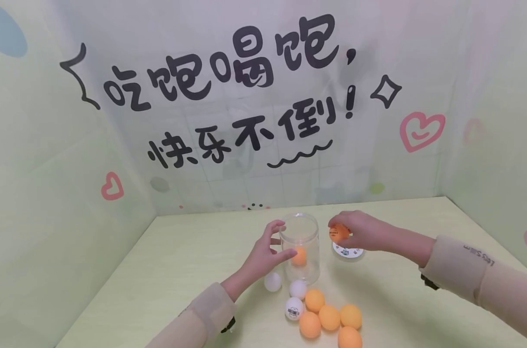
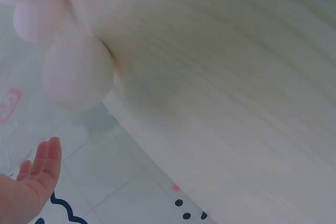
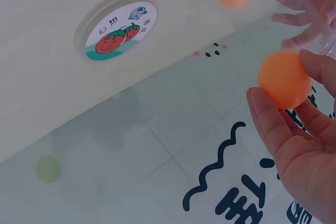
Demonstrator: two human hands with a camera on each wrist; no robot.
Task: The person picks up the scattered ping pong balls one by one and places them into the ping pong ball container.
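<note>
A clear jar [image 1: 309, 263] stands upright with an orange ball [image 1: 299, 256] inside, showing through its wall. The left hand [image 1: 263, 253] is at the jar's left side, fingers and thumb spread around it; in the left wrist view that hand [image 2: 34, 187] shows at the lower left. To the right of the jar, above a round printed lid [image 1: 348, 251], the right hand [image 1: 365, 231] pinches an orange ball [image 1: 339, 233]. The right wrist view shows that ball [image 3: 285, 80] between the thumb and fingers of the right hand [image 3: 310, 145].
In front of the jar lie several orange balls [image 1: 329, 317] and several white balls [image 1: 294, 309], one white ball [image 1: 272, 282] near the jar's left base. The lid [image 3: 123, 30] lies flat on the pale table [image 1: 159, 275]. Printed cloth walls [image 1: 246, 183] enclose the back and sides.
</note>
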